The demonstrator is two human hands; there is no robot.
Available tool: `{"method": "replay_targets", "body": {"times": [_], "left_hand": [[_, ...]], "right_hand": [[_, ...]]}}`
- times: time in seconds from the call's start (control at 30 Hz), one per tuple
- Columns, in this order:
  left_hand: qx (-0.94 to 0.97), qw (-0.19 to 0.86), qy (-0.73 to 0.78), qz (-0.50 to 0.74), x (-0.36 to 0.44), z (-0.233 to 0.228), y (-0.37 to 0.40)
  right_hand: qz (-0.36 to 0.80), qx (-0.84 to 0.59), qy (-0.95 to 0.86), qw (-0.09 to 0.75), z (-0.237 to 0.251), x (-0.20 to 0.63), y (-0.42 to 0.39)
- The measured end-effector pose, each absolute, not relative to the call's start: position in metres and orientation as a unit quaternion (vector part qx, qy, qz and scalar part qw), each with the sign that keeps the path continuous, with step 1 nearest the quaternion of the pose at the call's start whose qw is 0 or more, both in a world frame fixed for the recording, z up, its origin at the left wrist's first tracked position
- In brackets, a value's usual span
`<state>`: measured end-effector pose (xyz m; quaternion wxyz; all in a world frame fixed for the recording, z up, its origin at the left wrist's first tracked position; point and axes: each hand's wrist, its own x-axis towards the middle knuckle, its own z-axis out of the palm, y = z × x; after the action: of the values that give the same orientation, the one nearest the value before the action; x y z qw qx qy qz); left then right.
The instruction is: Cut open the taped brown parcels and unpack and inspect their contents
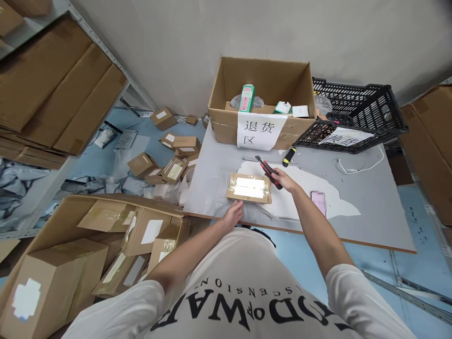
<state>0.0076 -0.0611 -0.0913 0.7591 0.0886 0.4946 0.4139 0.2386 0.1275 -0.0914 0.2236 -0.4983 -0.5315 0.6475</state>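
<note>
A small flat cardboard box [266,195] with shiny tape and white labels lies on the table in front of me. My left hand [234,214] grips it at the near edge, fingers partly hidden at the box's side. In my right hand [282,180] is a red and black utility knife [266,168], pointing up and left over the box's right end. Just beyond that hand rests a black and yellow tool handle [288,157]. Under the box spreads a torn white sheet [307,188], and a pink-screened phone [318,201] lies on it.
A large open carton [221,125] with a paper sign and green boxes stands at the table's back, beside a tilted black plastic crate [374,113]. White cable [360,172] lies at right. A carton of parcels [70,200] stands left; several small boxes [173,169] are on the floor.
</note>
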Motion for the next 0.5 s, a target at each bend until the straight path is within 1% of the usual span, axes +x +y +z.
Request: {"method": "replay_targets", "body": {"times": [0.1, 0.17, 0.33, 0.5], "left_hand": [[0.11, 0.75, 0.487, 0.434, 0.015, -0.09, -0.056], [0.12, 0.743, 0.492, 0.439, 0.019, -0.088, -0.053], [0.129, 0.739, 0.488, 0.446, 0.023, -0.083, -0.052], [0.166, 0.727, 0.499, 0.441, 0.022, -0.077, -0.052]], "right_hand": [[0.675, -0.498, -0.512, 0.185, -0.091, 0.232, 0.131], [0.693, -0.498, -0.49, 0.176, -0.092, 0.233, 0.128], [0.734, -0.478, -0.442, 0.193, -0.09, 0.237, 0.111], [0.728, -0.459, -0.456, 0.229, -0.086, 0.234, 0.087]]}}
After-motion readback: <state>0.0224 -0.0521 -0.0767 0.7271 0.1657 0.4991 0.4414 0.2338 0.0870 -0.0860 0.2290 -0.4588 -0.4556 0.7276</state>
